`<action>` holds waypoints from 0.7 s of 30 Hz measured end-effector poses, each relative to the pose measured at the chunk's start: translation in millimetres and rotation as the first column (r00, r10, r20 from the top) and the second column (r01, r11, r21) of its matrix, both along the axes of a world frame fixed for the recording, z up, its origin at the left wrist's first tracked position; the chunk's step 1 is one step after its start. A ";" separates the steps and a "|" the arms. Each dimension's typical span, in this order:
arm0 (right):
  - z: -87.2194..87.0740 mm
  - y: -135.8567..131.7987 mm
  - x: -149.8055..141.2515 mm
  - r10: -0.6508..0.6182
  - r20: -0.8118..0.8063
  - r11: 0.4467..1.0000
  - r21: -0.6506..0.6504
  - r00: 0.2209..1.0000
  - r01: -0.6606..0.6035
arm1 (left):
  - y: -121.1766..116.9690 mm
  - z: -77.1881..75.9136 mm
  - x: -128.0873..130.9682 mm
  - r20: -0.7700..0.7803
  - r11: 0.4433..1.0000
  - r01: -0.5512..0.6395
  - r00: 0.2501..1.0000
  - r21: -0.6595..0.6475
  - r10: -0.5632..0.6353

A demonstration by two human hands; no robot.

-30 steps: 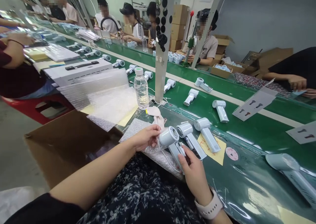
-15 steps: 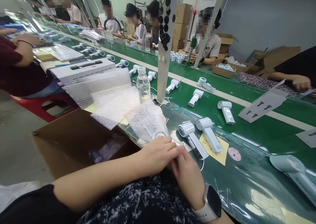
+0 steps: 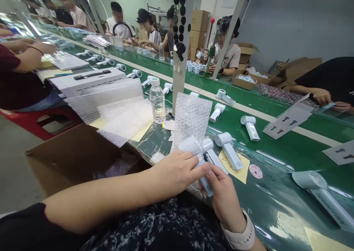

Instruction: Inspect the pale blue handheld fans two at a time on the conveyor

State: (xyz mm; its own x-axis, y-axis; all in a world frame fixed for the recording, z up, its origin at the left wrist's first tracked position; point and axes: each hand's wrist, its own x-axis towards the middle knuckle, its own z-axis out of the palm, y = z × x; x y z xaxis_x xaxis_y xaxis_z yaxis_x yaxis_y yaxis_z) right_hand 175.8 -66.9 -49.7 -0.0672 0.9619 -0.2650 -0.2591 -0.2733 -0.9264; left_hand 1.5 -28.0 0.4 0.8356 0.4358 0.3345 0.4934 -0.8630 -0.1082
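Note:
My left hand (image 3: 179,171) is closed over a light-blue handheld fan (image 3: 206,184), its fingers pressed on the fan's upper part. My right hand (image 3: 225,194), with a pale watch strap at the wrist, grips the handle of the same fan. A sheet of bubble wrap (image 3: 193,116) stands up from the fan's head and partly covers it. Just beyond my hands, a second handheld fan (image 3: 217,160) lies partly hidden, and a third fan (image 3: 232,153) rests on a yellow paper note (image 3: 243,170).
A water bottle (image 3: 157,101) stands left of the metal post (image 3: 179,77), by stacked bubble wrap sheets (image 3: 121,114). An open carton (image 3: 63,159) sits below the table edge. Several fans lie along the green conveyor belt (image 3: 262,122). A large fan (image 3: 320,192) lies at right. Co-workers sit opposite.
The bubble wrap has swung from lying left of my hands to standing upright above the fan. My right hand has turned, and the fan's handle now shows between my hands.

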 end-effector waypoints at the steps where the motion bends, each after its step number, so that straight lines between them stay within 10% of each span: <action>1: 0.7 -0.8 -0.6 0.012 -0.030 1.000 -0.024 0.999 -0.012 | 0.8 2.1 -0.6 -0.035 1.000 -0.001 0.999 0.010 0.001; 6: 3.9 -5.3 -3.4 0.075 -0.149 0.992 -0.086 0.986 -0.089 | 8.5 9.5 -9.9 -0.135 0.998 0.046 0.990 0.030 -0.042; 12: 5.2 -3.0 3.7 0.054 -0.175 0.994 -0.089 0.983 -0.070 | 26.3 -9.8 -24.0 0.251 0.983 -0.141 0.962 0.118 0.108; 21: 8.3 -5.6 7.6 0.023 -0.321 0.984 -0.161 0.947 -0.078 | 35.0 -27.5 -25.4 0.341 0.961 -0.132 0.939 0.241 0.043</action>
